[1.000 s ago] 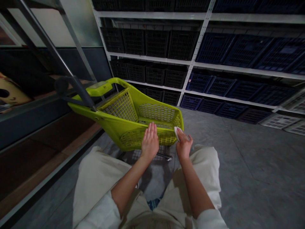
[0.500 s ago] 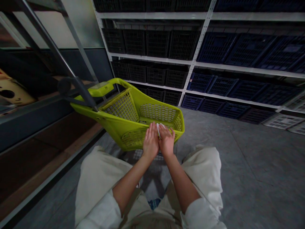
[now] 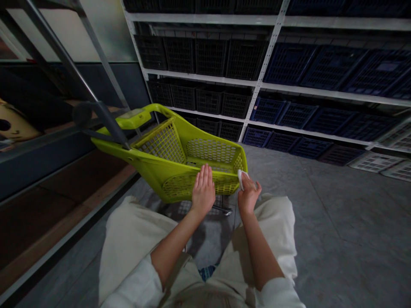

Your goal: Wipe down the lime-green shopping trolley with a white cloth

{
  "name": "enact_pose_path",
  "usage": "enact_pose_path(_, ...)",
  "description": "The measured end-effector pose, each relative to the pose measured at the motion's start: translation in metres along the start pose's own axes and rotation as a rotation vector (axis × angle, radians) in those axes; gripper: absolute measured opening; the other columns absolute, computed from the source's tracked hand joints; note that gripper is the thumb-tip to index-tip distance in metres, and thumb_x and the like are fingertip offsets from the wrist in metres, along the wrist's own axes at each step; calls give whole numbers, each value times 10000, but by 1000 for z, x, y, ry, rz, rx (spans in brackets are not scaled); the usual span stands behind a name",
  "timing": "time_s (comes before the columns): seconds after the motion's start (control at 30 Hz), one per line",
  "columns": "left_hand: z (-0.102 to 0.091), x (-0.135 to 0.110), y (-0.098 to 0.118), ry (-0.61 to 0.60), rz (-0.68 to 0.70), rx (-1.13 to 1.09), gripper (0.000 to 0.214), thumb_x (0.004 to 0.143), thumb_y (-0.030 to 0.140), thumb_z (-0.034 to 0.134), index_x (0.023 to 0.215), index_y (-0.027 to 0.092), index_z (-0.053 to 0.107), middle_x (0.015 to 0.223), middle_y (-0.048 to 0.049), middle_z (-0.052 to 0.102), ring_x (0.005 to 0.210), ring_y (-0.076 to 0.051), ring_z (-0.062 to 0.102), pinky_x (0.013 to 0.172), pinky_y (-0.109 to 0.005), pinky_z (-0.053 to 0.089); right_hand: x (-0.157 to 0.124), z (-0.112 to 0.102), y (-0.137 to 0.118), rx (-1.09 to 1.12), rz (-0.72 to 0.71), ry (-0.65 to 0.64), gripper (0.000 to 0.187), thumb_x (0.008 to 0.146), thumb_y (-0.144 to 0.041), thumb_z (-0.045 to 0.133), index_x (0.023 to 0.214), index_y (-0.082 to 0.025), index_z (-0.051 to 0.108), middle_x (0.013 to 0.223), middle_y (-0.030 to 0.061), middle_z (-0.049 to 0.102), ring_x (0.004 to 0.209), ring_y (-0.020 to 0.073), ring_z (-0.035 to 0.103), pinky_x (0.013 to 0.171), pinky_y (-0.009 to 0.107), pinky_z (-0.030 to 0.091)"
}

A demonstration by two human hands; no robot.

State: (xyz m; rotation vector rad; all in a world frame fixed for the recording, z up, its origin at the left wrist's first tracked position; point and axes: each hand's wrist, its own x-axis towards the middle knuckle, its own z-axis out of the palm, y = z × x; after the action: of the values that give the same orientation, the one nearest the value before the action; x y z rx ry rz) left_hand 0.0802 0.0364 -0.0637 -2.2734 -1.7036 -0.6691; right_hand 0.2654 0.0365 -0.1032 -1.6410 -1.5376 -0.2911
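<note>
In front of my knees stands a lime-green plastic shopping cart [image 3: 150,169] with perforated sides; its basket looks bare inside. My left hand [image 3: 204,192] lies flat over the cart's near rim, fingers straight and side by side, holding nothing. At the basket's front right corner, my right hand [image 3: 249,194] grips a folded white cloth [image 3: 241,179] against the rim. The cloth is partly hidden by the fingers. Below the basket, a bit of the cart's metal base with a wheel [image 3: 227,211] shows.
White metal shelves [image 3: 208,78] with black crates [image 3: 210,57] and blue crates [image 3: 290,62] line the back. White crates [image 3: 379,162] sit low at the right. A dark ledge [image 3: 58,149] runs along the left, with a yellow smiling-face object [image 3: 19,124] on it. Grey tiled floor [image 3: 340,239] lies at right.
My right hand has slid right along the near rim with the white cloth, from beside my left hand to the basket's front corner. My left hand stays in place.
</note>
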Motion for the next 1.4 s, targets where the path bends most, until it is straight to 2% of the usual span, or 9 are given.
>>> enact_pose_path(0.2,2,1,-3,-15,3,28,620,983,165,329,1574,23,205,1667,-147,185,1557,-241,113,1265,-415,213,12,17,-71,105,-137,-159,663,752,15,403,1331,-234,610,1346,64,674,1291,190,570,1141,423,227)
enact_pose_path(0.3,2,0,-6,-26,10,39,615,976,154,333,1574,47,233,1664,-140,204,1554,-244,134,1263,-419,220,18,19,-91,140,-194,-224,628,781,-1,427,1329,-247,610,1351,54,672,1295,182,565,1161,413,198)
enact_pose_path(0.47,0,0,-8,6,25,37,638,997,177,299,1591,48,107,1674,-128,160,1560,-226,106,1263,-422,220,15,8,-61,120,-252,-227,766,704,42,401,1385,-269,562,1393,31,644,1324,160,548,1183,424,141)
enact_pose_path(0.7,-1,0,-4,4,18,-3,664,1002,193,302,1598,70,38,1675,-125,156,1559,-233,111,1260,-427,220,4,-3,15,65,20,-35,674,693,-8,393,1269,-241,653,1298,66,703,1262,201,611,1133,455,244)
enact_pose_path(0.87,-2,1,0,1,7,-31,684,987,179,327,1598,58,44,1671,-146,161,1559,-237,102,1255,-440,232,10,5,-11,76,78,-22,657,708,0,388,1252,-238,669,1285,64,710,1289,209,587,1135,466,242)
enact_pose_path(1.03,2,1,-3,4,6,-21,673,979,172,331,1599,67,91,1662,-149,196,1554,-243,132,1252,-442,247,20,20,-76,144,-121,-189,645,766,11,404,1319,-232,630,1350,44,673,1331,170,541,1153,388,240)
enact_pose_path(1.13,3,1,-6,-9,11,9,648,977,172,331,1593,68,158,1662,-136,208,1551,-244,145,1254,-427,242,24,21,-94,160,-194,-263,636,790,4,414,1345,-238,608,1376,33,656,1349,161,524,1166,374,228)
enact_pose_path(1.27,0,0,-8,7,13,28,649,984,169,310,1595,61,122,1667,-136,189,1555,-234,128,1258,-422,225,21,10,-73,122,-275,-282,762,726,32,403,1419,-258,530,1432,27,612,1383,155,493,1201,425,142)
enact_pose_path(1.4,-2,0,-7,-2,23,18,653,996,192,304,1596,54,84,1673,-133,157,1558,-230,110,1259,-418,218,13,1,-20,74,-176,-181,782,692,16,402,1414,-253,538,1414,45,626,1361,168,523,1175,430,201)
